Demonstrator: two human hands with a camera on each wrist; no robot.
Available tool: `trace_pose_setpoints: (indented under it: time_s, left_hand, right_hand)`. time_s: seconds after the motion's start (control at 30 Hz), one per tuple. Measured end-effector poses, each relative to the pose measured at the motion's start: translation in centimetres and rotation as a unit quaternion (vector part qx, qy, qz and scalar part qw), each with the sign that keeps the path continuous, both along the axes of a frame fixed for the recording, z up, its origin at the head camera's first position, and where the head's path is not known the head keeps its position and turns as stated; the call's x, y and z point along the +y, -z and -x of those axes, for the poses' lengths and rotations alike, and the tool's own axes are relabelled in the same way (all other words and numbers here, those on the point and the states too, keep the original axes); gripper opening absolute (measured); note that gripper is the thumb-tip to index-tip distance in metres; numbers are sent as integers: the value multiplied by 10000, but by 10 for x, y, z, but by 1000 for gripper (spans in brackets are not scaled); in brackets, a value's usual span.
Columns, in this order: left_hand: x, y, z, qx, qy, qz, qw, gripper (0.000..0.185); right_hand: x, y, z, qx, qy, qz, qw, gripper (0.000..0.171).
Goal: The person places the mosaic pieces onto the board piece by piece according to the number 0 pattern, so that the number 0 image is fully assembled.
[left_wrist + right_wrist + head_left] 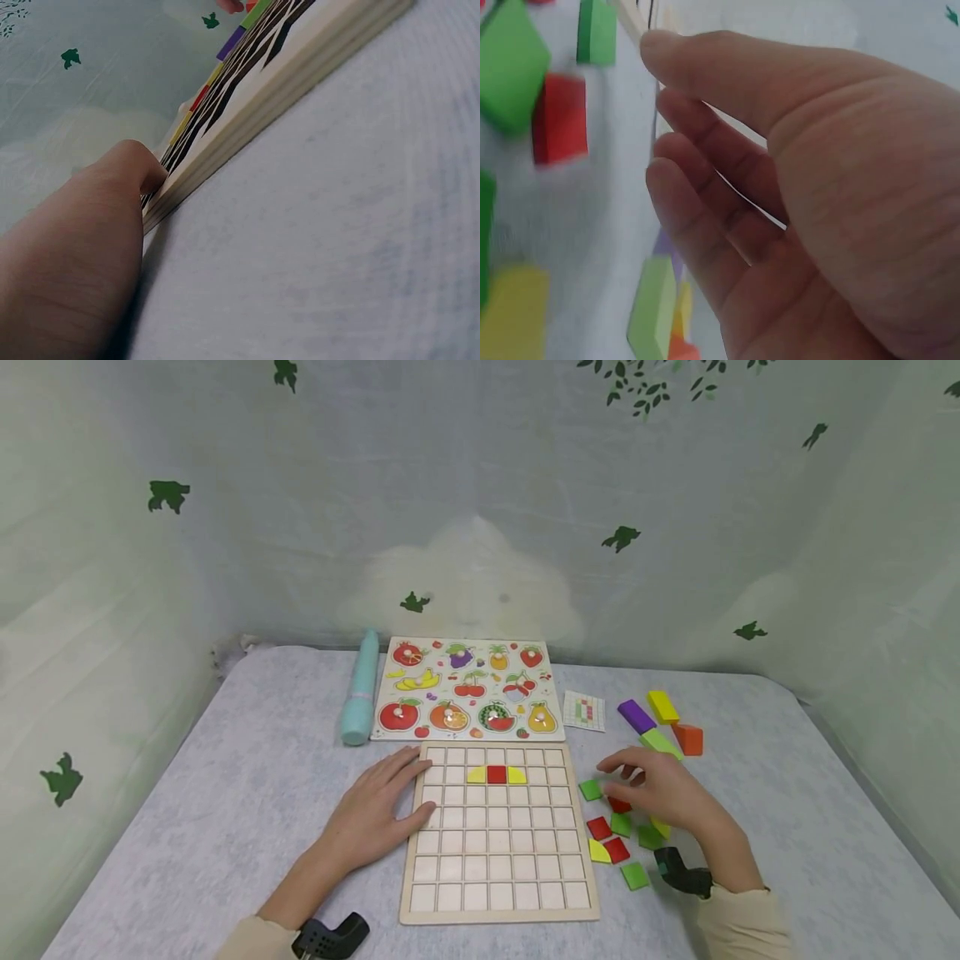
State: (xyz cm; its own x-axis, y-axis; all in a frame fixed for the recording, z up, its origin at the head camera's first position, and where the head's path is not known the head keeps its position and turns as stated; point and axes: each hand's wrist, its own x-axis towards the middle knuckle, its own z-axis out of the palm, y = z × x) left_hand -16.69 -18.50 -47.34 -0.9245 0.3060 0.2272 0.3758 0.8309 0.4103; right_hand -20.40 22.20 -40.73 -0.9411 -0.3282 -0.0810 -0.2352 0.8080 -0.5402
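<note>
A wooden grid board lies flat, with a red square between two yellow rounded pieces in an upper row. My left hand rests along the board's left edge, fingers extended and thumb on the rim. Over the loose tiles right of the board hovers my right hand, fingers loosely bent. In the right wrist view a gap shows between its thumb and fingers, with nothing held. Around that hand lie a green square, a red square, a yellow piece and several others.
Behind the board lies a fruit picture puzzle, with a light-blue cylindrical case to its left. A small pattern card is at its right. Purple, yellow and orange blocks sit farther right.
</note>
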Motion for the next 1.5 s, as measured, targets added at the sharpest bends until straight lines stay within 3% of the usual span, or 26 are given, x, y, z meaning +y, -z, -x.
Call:
trace_pose_setpoints:
  time_s: [0.13,0.3,0.6,1.0,1.3,1.5]
  left_hand:
    - [1,0,0,72,16,-17,10000,63]
    - [0,-1,0,52,8,-18,10000,62]
    - [-2,1,0,118,38,-21,9999,64]
    - [-1,1,0,88,4,20,10000,65]
    - [0,1,0,95,17,-5,10000,64]
    - [0,2,0,94,22,-3,10000,64]
  right_hand:
    - [13,0,0,11,63,-39,10000,28]
    - [23,2,0,-413,138,-29,9990,28]
    - [28,4,-1,-853,-142,66,9962,29]
    - [32,5,-2,-1022,-556,238,9929,26]
    - [22,10,0,-830,-360,-7,9959,31]
    - [10,17,3,-372,-133,-257,9989,30]
